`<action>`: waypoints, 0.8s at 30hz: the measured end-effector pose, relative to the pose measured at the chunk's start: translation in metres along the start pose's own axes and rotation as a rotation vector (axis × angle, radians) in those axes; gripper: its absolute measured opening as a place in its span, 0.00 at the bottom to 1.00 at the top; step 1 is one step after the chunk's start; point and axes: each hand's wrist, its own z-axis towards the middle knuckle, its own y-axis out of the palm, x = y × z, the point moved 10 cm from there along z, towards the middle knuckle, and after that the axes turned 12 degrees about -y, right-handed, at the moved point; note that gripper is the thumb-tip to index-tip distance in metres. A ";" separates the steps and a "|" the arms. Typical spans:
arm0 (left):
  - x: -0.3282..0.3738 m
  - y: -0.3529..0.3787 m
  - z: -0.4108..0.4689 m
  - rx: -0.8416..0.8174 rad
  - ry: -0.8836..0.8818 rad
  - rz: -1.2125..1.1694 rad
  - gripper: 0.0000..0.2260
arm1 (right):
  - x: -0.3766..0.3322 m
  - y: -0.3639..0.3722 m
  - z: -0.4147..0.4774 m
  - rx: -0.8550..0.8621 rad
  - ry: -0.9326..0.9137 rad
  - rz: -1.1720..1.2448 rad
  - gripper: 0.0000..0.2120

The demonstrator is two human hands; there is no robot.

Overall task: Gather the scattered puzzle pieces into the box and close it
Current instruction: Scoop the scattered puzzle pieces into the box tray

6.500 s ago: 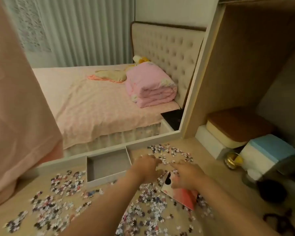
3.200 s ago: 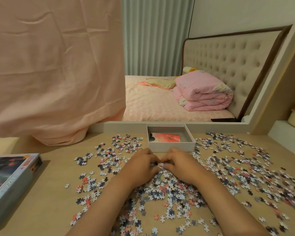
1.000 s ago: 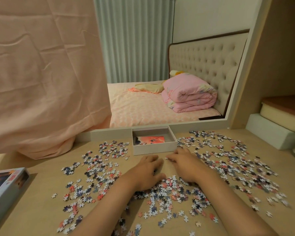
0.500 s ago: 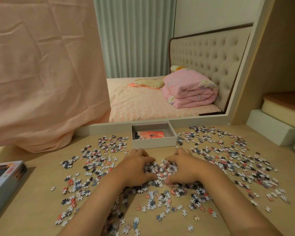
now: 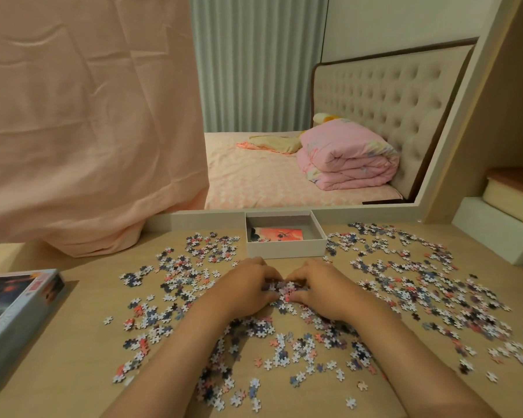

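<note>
Head view, left grip (image 5: pixel 246 286) and right grip (image 5: pixel 322 286) curled round heaped puzzle pieces (image 5: pixel 282 289) on bench (image 5: pixel 73 342), open box (image 5: pixel 286 251) just beyond.

lid (image 5: pixel 15 315): cut at left | puzzle pieces (image 5: pixel 280 289) under left hand (image 5: pixel 248 286), right hand (image 5: pixel 322 286): hidden, perhaps heaped

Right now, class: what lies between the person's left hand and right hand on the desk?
Head view: a small heap of puzzle pieces lies between the left hand and right hand, both cupping it with curled fingers.
</note>
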 end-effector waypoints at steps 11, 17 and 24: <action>-0.004 -0.038 0.008 0.133 -0.019 -0.340 0.03 | -0.002 -0.030 0.008 0.177 0.053 0.235 0.07; -0.008 -0.093 0.052 0.266 -0.052 -0.459 0.04 | 0.001 -0.084 0.057 0.278 -0.015 0.156 0.11; -0.016 -0.059 0.093 0.093 -0.142 0.035 0.15 | 0.027 -0.048 0.105 -0.007 0.052 -0.016 0.18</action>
